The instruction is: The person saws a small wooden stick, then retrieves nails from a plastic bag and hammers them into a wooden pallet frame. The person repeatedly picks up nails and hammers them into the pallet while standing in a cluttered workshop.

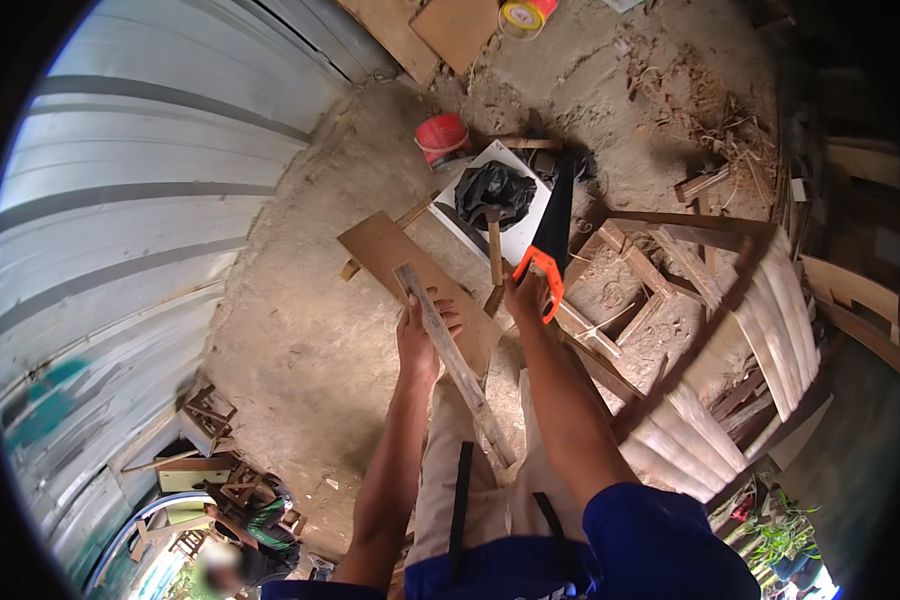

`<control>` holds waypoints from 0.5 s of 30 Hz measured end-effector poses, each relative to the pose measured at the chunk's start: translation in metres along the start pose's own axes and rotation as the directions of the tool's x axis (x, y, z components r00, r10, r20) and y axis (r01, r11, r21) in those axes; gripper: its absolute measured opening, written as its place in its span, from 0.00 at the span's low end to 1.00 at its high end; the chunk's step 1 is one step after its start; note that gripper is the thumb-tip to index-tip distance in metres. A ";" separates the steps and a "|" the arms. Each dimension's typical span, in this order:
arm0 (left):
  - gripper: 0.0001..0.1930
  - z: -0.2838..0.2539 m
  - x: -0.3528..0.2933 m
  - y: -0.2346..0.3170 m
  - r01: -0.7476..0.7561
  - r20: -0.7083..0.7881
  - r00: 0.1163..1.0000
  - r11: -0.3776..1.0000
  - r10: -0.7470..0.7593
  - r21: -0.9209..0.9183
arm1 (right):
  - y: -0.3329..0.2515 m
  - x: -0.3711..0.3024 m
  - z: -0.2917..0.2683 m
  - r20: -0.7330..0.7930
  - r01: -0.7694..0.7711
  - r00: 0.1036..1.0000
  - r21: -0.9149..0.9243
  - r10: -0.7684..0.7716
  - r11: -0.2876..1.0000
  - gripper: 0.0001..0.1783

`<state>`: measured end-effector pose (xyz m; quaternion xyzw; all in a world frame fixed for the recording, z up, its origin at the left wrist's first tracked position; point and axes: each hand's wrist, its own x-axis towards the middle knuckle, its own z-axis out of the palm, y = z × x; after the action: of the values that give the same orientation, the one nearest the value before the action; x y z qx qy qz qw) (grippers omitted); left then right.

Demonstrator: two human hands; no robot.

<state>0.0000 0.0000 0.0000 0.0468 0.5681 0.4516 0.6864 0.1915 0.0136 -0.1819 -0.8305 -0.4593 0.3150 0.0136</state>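
My left hand point(420, 335) is closed around a long, narrow, worn wooden strip point(462, 372), which slants from above the hand down toward my legs. Below that hand lies a flat brown board point(385, 245). In my right hand point(523, 298) is a handsaw point(543, 262) with an orange handle; its dark blade points away from me, apart from the strip. Just left of the saw, a hammer point(495, 252) with a wooden handle rests with its head on a black plastic bag point(478, 190). The bag sits on a white panel point(528, 235).
A red bucket point(442, 135) stands beyond the panel. On the right are a wooden frame point(635, 262) and a slatted wooden piece point(785, 325). A corrugated metal wall point(140, 215) runs along the left. Another person point(270, 530) is at the lower left.
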 end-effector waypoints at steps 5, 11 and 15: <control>0.27 -0.010 0.060 0.012 0.107 0.034 0.994 0.992 -0.105 -0.062 | 0.035 0.087 0.060 -0.007 0.106 0.994 -0.207 -0.110 0.973 0.24; 0.29 -0.022 0.092 0.008 0.204 0.011 0.979 0.970 -0.205 -0.128 | 0.065 0.130 0.085 -0.039 0.282 0.955 -0.174 -0.293 0.943 0.19; 0.30 -0.024 0.103 0.005 0.203 0.050 0.979 0.956 -0.197 -0.211 | 0.065 0.107 0.083 -0.046 0.543 0.833 -0.115 -0.551 0.832 0.17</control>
<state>-0.0284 0.0612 -0.0811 -0.0789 0.5077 0.4382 0.7376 0.2371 0.0364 -0.3239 -0.6755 -0.6915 0.2431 0.0805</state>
